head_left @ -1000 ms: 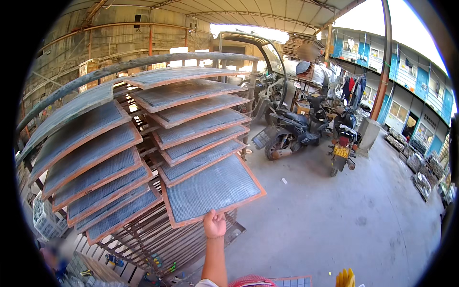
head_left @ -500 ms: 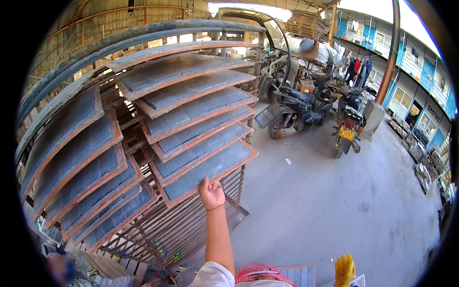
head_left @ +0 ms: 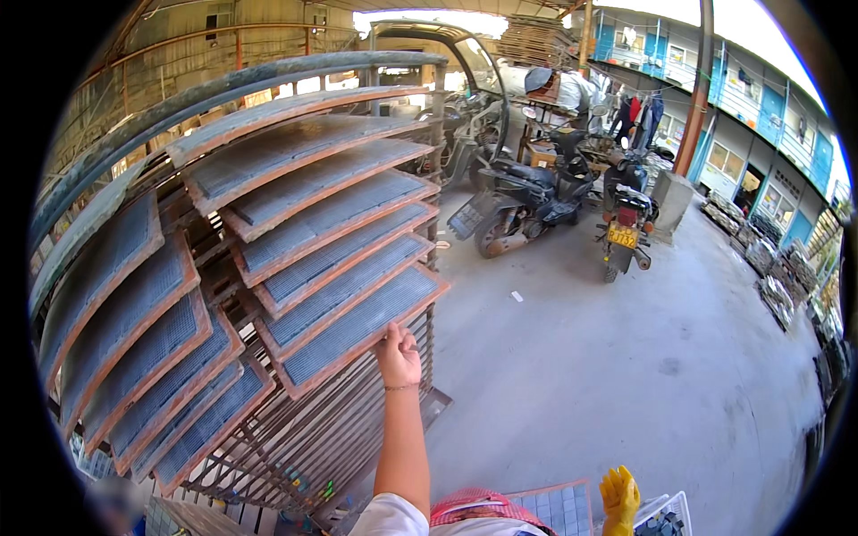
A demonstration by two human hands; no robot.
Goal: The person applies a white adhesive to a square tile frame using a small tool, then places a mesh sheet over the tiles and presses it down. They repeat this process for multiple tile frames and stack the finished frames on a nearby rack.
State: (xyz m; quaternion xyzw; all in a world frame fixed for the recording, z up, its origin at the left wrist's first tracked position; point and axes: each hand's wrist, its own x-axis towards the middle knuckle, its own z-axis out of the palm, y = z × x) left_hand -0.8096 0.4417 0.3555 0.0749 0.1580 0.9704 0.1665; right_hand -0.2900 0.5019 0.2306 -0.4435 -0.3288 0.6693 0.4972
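Observation:
On the left stands a metal rack (head_left: 438, 98) carrying two columns of shallow trays with reddish-brown rims and blue-grey gridded faces. My bare left hand (head_left: 399, 357), a thin bracelet at its wrist, reaches up to the front rim of the lowest tray (head_left: 357, 322) in the right-hand column. Its fingers are curled and closed at that rim; the fingertips are partly hidden. Low at the right, my right hand (head_left: 619, 497) in a yellow glove has its fingers raised and apart, holding nothing. Beside it is a white basket (head_left: 685, 509) of small dark pieces.
A tray of square grey-blue tiles (head_left: 563, 503) lies near my pink-checked apron. Below the rack's trays are slatted bars (head_left: 357, 429). Farther off stand two motorbikes (head_left: 536, 196), a canopied vehicle (head_left: 474, 54) and a post (head_left: 697, 98). Bundles (head_left: 778, 304) line the right side.
My view has turned a little to the right, so the rack and motorbikes sit farther left. My left hand has shifted right along the tray's rim. The gloved hand stays low, fingers apart.

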